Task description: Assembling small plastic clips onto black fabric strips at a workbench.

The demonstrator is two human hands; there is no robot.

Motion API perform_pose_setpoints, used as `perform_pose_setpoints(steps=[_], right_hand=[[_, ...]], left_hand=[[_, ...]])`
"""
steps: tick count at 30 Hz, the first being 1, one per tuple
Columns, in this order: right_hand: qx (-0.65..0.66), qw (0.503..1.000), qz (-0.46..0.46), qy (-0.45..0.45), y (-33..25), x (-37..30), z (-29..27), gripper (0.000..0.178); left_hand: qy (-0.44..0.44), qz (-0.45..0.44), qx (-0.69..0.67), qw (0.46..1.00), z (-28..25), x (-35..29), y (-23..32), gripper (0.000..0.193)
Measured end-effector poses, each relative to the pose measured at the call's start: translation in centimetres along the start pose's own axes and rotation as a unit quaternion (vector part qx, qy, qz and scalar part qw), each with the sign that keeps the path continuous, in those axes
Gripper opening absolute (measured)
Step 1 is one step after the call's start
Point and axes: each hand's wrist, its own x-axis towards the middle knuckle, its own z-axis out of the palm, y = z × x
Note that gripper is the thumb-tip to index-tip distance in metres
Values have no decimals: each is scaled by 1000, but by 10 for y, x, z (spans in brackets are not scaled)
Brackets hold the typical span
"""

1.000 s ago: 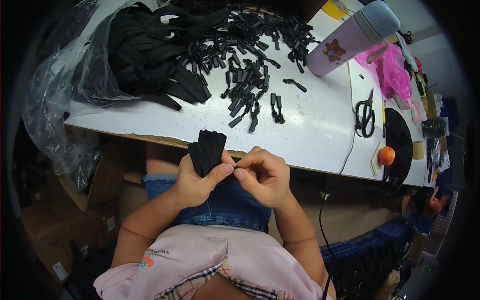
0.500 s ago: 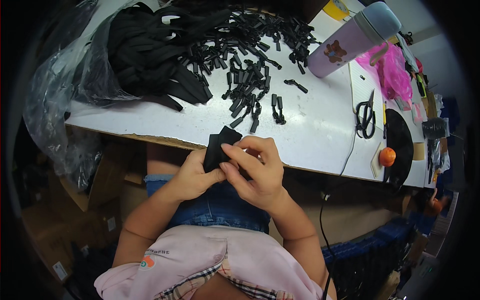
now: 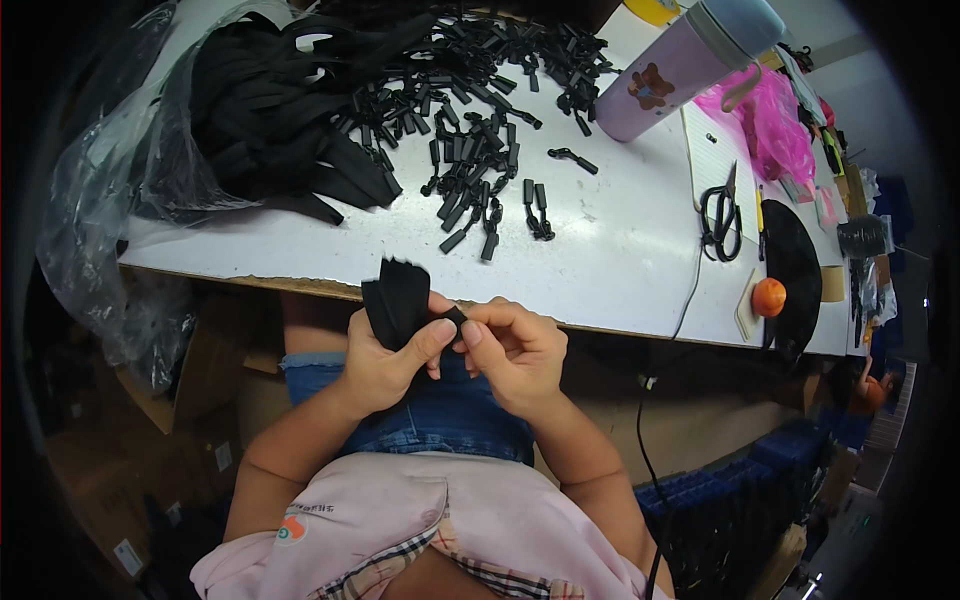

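My left hand (image 3: pixel 380 362) is closed around a folded bundle of black zipper tape (image 3: pixel 398 300), its layered ends fanning up above the fingers. A short end of the black tape sticks out between both hands, and my right hand (image 3: pixel 522 358) pinches it between thumb and index finger. The two hands meet above my lap, just off the table's front edge. Whether a small slider sits in the right fingertips is hidden. On the white table (image 3: pixel 600 240) beyond lie many black zipper pulls (image 3: pixel 465 170), loosely heaped, with a few lying apart.
A clear plastic bag (image 3: pixel 110 215) of black strips (image 3: pixel 270 120) spills over the left side. On the right stand a lilac bottle (image 3: pixel 665 85), black scissors (image 3: pixel 722 215), a notebook (image 3: pixel 705 150), a pink bag (image 3: pixel 775 125) and an orange fruit (image 3: pixel 769 297). A cable (image 3: pixel 690 290) crosses the front edge.
The black tape bundle has shifted left and fanned out in my left hand. My right fingers have moved from its face to its short end at the right. The view has shifted slightly.
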Motion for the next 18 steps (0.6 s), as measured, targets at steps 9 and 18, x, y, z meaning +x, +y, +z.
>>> perform_pose_setpoints(steps=[9, 18], right_hand=[[-94, 995, 36, 18, -4, 12, -17, 14], [-650, 704, -250, 138, -1, 47, -44, 19]], left_hand=[[-36, 24, -16, 999, 8, 2, -3, 14], [25, -66, 34, 997, 0, 7, -7, 21]])
